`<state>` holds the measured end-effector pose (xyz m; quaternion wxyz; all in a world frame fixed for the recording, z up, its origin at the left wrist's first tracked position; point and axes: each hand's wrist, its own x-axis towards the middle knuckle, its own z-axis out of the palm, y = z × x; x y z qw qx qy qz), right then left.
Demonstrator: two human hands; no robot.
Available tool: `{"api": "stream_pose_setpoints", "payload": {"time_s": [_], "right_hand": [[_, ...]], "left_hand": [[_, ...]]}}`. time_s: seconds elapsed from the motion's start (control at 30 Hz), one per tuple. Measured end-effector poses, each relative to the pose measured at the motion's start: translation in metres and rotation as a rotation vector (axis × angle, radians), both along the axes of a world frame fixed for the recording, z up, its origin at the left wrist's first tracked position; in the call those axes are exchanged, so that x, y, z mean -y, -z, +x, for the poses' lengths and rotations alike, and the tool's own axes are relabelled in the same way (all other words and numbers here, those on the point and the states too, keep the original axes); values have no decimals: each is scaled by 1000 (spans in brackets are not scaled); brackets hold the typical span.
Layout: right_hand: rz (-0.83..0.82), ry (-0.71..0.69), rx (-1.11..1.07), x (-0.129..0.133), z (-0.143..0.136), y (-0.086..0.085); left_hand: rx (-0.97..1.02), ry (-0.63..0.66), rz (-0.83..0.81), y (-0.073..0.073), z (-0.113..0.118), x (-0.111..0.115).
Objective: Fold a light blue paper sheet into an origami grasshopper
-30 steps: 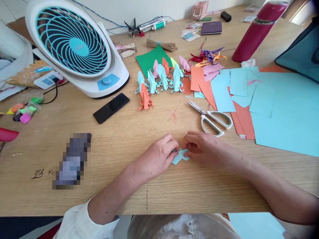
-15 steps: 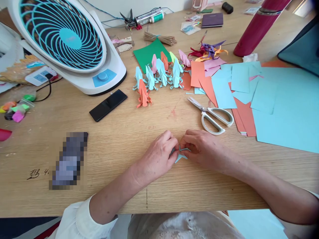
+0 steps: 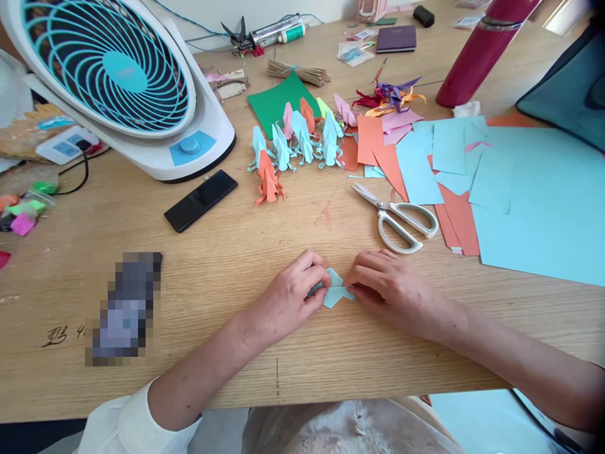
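Note:
A small piece of folded light-blue paper (image 3: 334, 291) lies low over the wooden table, between my two hands. My left hand (image 3: 293, 287) pinches its left end between thumb and fingers. From the other side my right hand (image 3: 392, 284) grips the right end, its fingertips partly hiding the paper. A crease runs across the paper's middle. Beyond my hands lie white-handled scissors (image 3: 399, 217), blades pointing up and left. Several folded paper figures stand farther back, among them an orange one (image 3: 268, 180) in front and a light-blue one (image 3: 282, 150) behind it.
Orange sheets (image 3: 456, 214) and a large light-blue sheet (image 3: 534, 208) cover the right side. A fan (image 3: 193, 142) and a black phone (image 3: 201, 200) stand and lie at left, near a blurred-out device (image 3: 125, 309). A dark pink flask (image 3: 472, 63) rises at back right.
My hands have moved slightly apart, and the folded light-blue paper now shows flatter and wider between them. The whole view has shifted a little.

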<state>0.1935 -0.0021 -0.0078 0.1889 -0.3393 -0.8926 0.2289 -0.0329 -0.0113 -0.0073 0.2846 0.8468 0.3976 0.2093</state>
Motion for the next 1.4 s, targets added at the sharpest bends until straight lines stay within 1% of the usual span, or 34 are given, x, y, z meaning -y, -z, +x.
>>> {"api": "stream_pose_setpoints", "payload": {"time_s": [0.1, 0.2, 0.4, 0.5, 0.67, 0.77, 0.87, 1.03, 1.13, 1.3, 1.4], "right_hand": [[120, -53, 8, 2, 2, 5], [204, -104, 30, 4, 4, 8], [313, -198, 95, 7, 12, 4], [373, -229, 142, 10, 16, -1], [470, -259, 207, 15, 20, -6], [474, -264, 231, 19, 23, -7], [435, -247, 223, 23, 26, -6], [333, -195, 213, 25, 30, -3], [301, -183, 212, 25, 32, -3], [317, -162, 242, 27, 32, -6], [350, -163, 270, 28, 30, -7]], "left_hand": [[27, 16, 42, 3, -3, 3], [30, 55, 123, 4, -6, 7], [-31, 107, 282, 4, -13, 13], [-95, 142, 356, 6, -17, 18], [-266, 230, 494, 5, -22, 24], [-334, 274, 549, 3, -22, 25], [-365, 290, 566, 2, -21, 24], [-384, 287, 553, 1, -20, 24], [-387, 290, 526, 2, -20, 25], [-387, 254, 508, 2, -17, 29], [-395, 260, 518, 1, -15, 29]]}}
